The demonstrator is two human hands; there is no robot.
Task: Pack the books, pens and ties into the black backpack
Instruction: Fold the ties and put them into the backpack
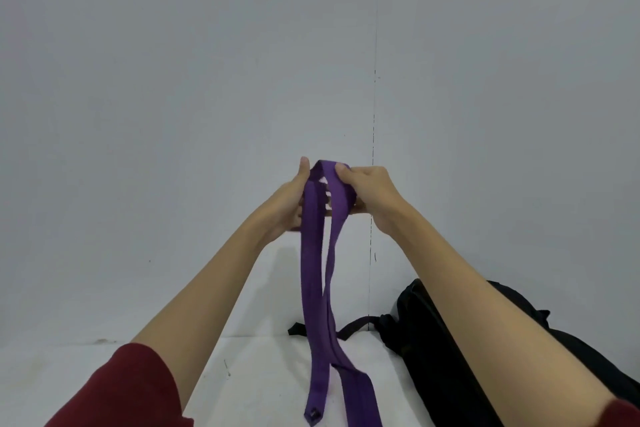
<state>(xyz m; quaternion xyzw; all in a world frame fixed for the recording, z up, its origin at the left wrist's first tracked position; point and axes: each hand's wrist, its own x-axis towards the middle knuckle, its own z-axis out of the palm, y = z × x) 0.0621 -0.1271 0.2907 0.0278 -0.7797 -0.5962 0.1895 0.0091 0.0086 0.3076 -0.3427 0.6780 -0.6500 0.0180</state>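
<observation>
- Purple tie (320, 288) held up at arm's reach in front of the wall, doubled over at the top; fold sits between the two hands, both tails hang straight down toward the white surface (263, 374).
- Long axis of tie: near vertical. Two strands run side by side; they diverge slightly just below the hands, then cross lower down. Narrow end visible at bottom of view; wide end runs out of frame at bottom edge.
- Left hand (289, 201): on the left strand just under the fold, thumb up beside the fabric, fingers curled round behind. Closed on the tie, though how tight can't be told.
- Right hand (365, 191): thumb on top of the fold, fingers wrapped under it and partly hidden by fabric. Gripping the folded part.
- Hands v. close, only the tie's width between them, roughly level.
- Black backpack (450, 357) lies on the surface, low and to the right, partly under the right forearm; strap (349, 326) trails left behind the hanging tails. Opening not visible from here.
- Key relation: pack lies below and right of the fold, so right hand is nearer.
- Judgement: tie is being folded before packing; hanging length prob. needs gathering first, else tails could drag or snag on the strap.
- Books, pens: not in view.
</observation>
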